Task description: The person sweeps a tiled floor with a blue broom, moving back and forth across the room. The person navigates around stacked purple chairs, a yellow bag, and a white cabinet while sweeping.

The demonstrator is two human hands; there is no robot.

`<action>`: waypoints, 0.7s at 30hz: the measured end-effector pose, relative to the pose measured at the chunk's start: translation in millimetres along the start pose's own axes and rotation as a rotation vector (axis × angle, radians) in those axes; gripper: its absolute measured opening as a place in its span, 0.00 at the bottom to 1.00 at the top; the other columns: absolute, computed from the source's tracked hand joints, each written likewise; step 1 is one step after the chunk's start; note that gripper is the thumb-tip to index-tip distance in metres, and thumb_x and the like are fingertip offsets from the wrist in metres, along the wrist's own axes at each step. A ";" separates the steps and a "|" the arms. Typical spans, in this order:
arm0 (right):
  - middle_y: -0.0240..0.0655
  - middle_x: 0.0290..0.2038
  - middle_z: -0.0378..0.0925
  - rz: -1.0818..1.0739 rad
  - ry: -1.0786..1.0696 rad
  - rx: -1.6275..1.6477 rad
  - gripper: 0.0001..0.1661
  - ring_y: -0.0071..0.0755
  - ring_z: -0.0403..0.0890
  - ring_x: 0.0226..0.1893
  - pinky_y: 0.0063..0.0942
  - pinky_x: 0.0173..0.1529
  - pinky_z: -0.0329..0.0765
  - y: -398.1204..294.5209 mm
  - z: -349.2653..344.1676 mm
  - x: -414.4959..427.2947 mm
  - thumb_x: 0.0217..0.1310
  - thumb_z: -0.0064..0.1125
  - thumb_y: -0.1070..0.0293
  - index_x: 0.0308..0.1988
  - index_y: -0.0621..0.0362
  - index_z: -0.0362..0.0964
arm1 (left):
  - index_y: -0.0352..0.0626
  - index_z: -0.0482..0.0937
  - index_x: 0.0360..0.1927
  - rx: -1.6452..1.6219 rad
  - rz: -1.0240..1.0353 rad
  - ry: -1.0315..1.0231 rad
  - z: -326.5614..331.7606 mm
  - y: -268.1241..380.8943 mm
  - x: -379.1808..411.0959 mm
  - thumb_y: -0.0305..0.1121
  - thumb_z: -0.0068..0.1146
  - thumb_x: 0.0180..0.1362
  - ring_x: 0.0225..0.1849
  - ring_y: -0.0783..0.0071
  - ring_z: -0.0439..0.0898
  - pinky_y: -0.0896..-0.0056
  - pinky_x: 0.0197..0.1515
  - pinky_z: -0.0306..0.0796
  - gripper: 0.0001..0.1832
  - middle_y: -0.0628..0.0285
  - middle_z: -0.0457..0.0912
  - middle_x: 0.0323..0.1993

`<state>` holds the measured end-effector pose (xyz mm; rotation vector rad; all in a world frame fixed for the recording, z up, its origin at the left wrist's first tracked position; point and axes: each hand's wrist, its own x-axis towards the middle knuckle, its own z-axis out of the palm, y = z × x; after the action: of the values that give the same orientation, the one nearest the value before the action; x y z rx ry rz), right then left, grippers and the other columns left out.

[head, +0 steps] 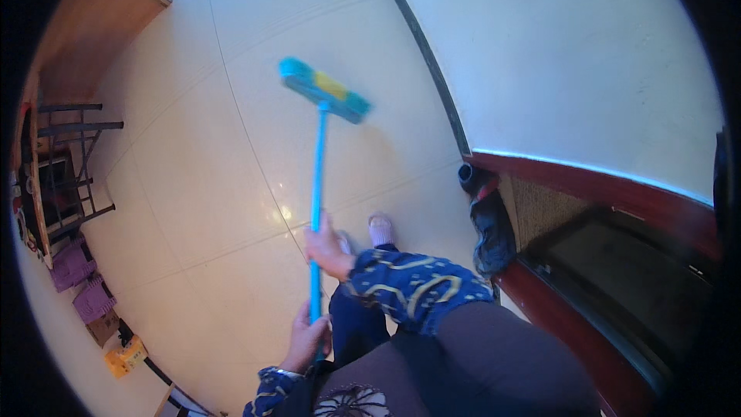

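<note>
A push broom with a blue pole (319, 168) reaches out from my body across the tiled floor. Its broom head (307, 86) has teal and yellow bristles and looks blurred; whether it touches the floor I cannot tell. My right hand (327, 249) grips the pole partway along. Lower down, close to my waist, my left hand (305, 333) is wrapped around the same pole near its end. My slippered foot (381, 229) shows just beyond the right forearm.
A red-framed cabinet (590, 179) with a dark front stands at right, a dark bundle (492, 231) by its corner. Along the left lie a metal-legged table (81, 127), purple containers (72, 263) and a yellow packet (125, 356). A wooden furniture panel (110, 17) stands at upper left.
</note>
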<state>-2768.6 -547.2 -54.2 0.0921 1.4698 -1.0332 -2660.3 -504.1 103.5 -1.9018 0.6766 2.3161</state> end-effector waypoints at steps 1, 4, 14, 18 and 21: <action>0.31 0.19 0.64 -0.012 0.043 -0.036 0.21 0.26 0.69 0.14 0.28 0.13 0.67 -6.6 -22.9 5.6 0.60 0.48 0.67 0.51 0.50 0.51 | 0.41 0.60 0.53 0.015 0.006 -0.074 8.8 3.9 8.2 0.28 0.50 0.58 0.09 0.77 0.66 0.78 0.10 0.60 0.19 0.66 0.66 0.13; 0.33 0.22 0.63 0.056 0.187 0.215 0.17 0.25 0.66 0.12 0.26 0.12 0.66 -20.9 -95.7 23.2 0.60 0.45 0.71 0.47 0.51 0.51 | 0.42 0.64 0.50 0.079 -0.010 -0.286 40.9 19.4 57.3 0.31 0.51 0.59 0.10 0.80 0.66 0.80 0.11 0.60 0.17 0.68 0.67 0.16; 0.35 0.21 0.63 -0.019 0.047 0.118 0.30 0.32 0.69 0.12 0.32 0.12 0.67 -22.6 4.2 117.3 0.59 0.48 0.67 0.58 0.49 0.45 | 0.43 0.56 0.62 -0.012 0.000 -0.116 -23.5 78.0 94.6 0.29 0.49 0.59 0.08 0.79 0.66 0.79 0.10 0.60 0.28 0.67 0.67 0.13; 0.33 0.20 0.64 -0.103 -0.041 0.033 0.28 0.28 0.68 0.12 0.27 0.12 0.67 -91.6 56.1 131.1 0.59 0.46 0.71 0.57 0.50 0.46 | 0.42 0.50 0.65 0.018 0.111 -0.048 -36.7 136.6 89.0 0.28 0.46 0.59 0.08 0.78 0.66 0.79 0.08 0.60 0.31 0.65 0.66 0.12; 0.31 0.18 0.63 -0.113 0.045 0.089 0.22 0.24 0.66 0.11 0.24 0.11 0.65 -110.3 33.9 141.5 0.59 0.44 0.73 0.52 0.49 0.49 | 0.45 0.50 0.65 0.084 0.061 -0.147 -28.7 153.9 106.4 0.28 0.47 0.59 0.09 0.78 0.67 0.79 0.09 0.61 0.32 0.66 0.67 0.14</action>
<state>-2841.7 -705.7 -107.9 0.0980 1.4829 -1.1953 -2708.6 -676.8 43.2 -1.6796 0.8115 2.3935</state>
